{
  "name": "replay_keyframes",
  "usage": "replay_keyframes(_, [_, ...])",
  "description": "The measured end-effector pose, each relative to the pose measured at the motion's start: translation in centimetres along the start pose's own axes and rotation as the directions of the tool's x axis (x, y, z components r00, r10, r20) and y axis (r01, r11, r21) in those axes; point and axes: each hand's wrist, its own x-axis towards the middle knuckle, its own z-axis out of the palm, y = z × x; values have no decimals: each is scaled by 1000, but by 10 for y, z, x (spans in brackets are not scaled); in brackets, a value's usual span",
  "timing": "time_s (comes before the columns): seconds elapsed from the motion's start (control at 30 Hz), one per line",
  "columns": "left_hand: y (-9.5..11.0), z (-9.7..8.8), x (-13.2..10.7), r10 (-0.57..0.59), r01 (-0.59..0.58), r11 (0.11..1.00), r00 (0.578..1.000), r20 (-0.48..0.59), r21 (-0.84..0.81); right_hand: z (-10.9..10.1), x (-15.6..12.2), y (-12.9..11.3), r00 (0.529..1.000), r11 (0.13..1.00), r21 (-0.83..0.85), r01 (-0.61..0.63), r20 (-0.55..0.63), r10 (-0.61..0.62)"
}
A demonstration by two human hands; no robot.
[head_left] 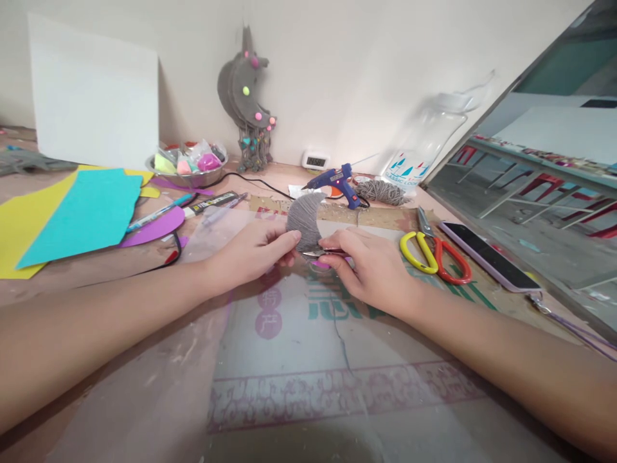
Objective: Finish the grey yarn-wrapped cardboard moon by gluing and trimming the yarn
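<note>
Near the middle of the view is a crescent shape wound in grey yarn, its tip pointing up and right. My left hand pinches its left edge between thumb and fingers. At its lower end, my right hand closes on a small, slim, pointed metal tool, whose exact kind I cannot make out. A bit of purple shows just under the crescent's lower end. A loose grey strand of yarn lies on the clear plastic-covered work surface below my hands.
Behind stand a blue glue gun, a ball of grey yarn, a small clock and a metal bowl. Scissors and a phone lie right; foam sheets left. A decorated grey moon hangs against the wall.
</note>
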Motion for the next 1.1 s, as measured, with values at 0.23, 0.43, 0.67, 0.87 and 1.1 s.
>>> replay_keyframes(0.23, [2, 0, -1, 5, -6, 1000, 1000, 3, 14, 1, -1, 1, 999, 999, -11, 32, -25, -32])
replay_keyframes(0.43, [0, 0, 0, -10, 10, 1000, 1000, -6, -9, 1, -3, 2, 998, 1000, -6, 1, -65, -1])
replay_keyframes(0.67, [0, 0, 1, -26, 26, 1000, 1000, -5, -16, 1, -2, 1, 999, 1000, 2, -17, -37, 17])
replay_keyframes(0.87, [1, 0, 0, -5, 5, 1000, 1000, 5, 27, 1, 0, -1, 1000, 1000, -14, 8, -20, -9])
replay_keyframes(1.1, [1, 0, 1, 3, -4, 999, 1000, 17, 53, 0, 0, -2, 1000, 1000, -6, 3, -15, -4])
